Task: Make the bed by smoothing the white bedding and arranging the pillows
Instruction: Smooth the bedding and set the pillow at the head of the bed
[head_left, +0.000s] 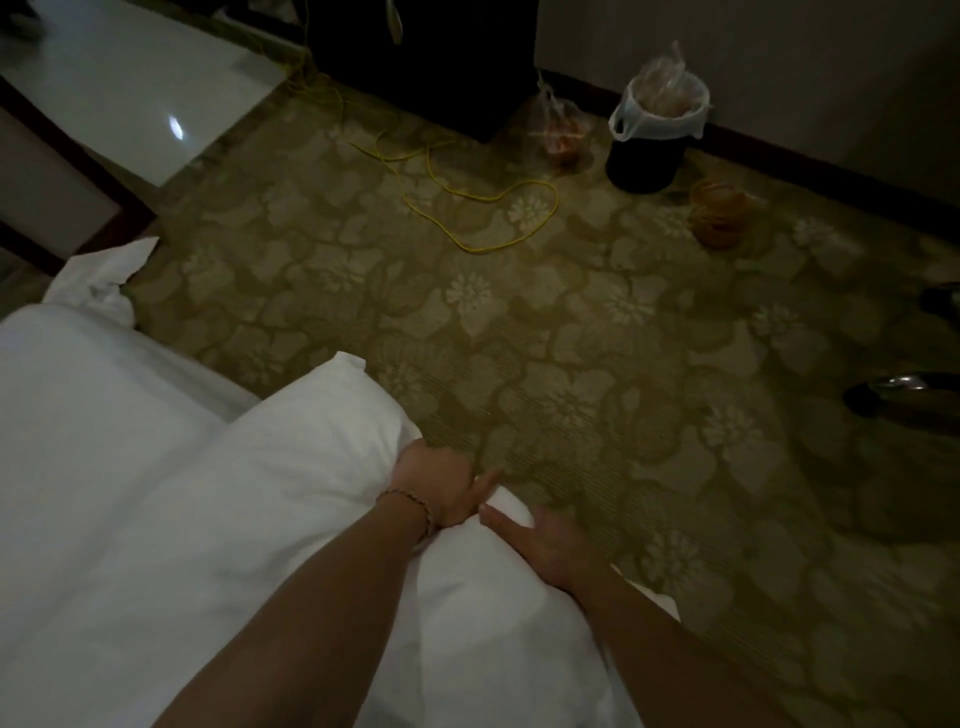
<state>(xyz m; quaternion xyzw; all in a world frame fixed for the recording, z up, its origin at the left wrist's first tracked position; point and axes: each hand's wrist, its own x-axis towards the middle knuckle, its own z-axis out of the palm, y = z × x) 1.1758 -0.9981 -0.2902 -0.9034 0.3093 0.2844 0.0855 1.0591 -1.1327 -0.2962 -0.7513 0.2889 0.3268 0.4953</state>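
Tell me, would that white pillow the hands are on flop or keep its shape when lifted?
Probably floppy: the pillow bunches where the left hand grips its edge. It looks plump, so likely light for its bulk. The right hand lies flat on it, and the cover seems smooth cloth that might slide a little.

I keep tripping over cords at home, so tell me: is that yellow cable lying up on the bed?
No, the yellow cable trails across the patterned carpet, well away from the white bedding.
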